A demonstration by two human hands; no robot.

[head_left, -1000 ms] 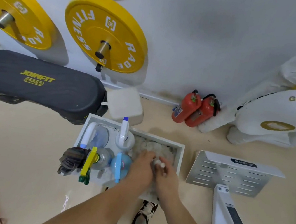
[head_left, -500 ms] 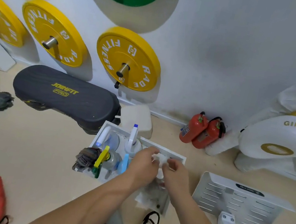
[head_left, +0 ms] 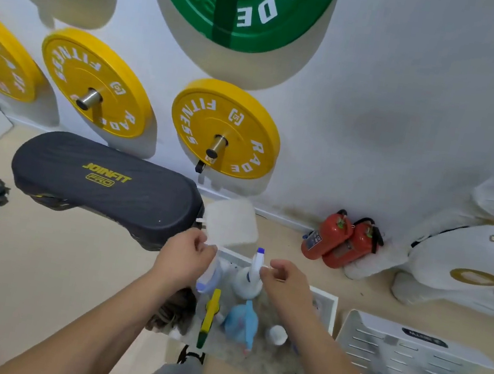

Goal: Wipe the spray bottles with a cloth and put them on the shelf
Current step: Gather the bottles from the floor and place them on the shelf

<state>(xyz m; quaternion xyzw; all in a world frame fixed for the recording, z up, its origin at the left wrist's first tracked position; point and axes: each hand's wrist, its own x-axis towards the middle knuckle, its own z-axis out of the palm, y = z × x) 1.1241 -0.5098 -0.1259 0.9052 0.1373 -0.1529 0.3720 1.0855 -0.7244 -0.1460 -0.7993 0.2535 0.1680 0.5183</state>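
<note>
White spray bottle (head_left: 247,282) stands upright, nozzle (head_left: 260,251) facing wall (head_left: 380,111).

In front of you, the green weight plates (head_left: 236,1) and yellow weight plates (head_left: 225,128) carry white lettering. The bench pad (head_left: 103,186) is dark grey with a yellow logo, and the two fire extinguishers (head_left: 340,243) are red. In the white tray (head_left: 330,313) you see a white spray bottle (head_left: 249,279) tipped blue, a pale blue bottle (head_left: 239,321) and a yellow-and-green trigger (head_left: 211,310). The floor (head_left: 32,266) is beige.
</note>
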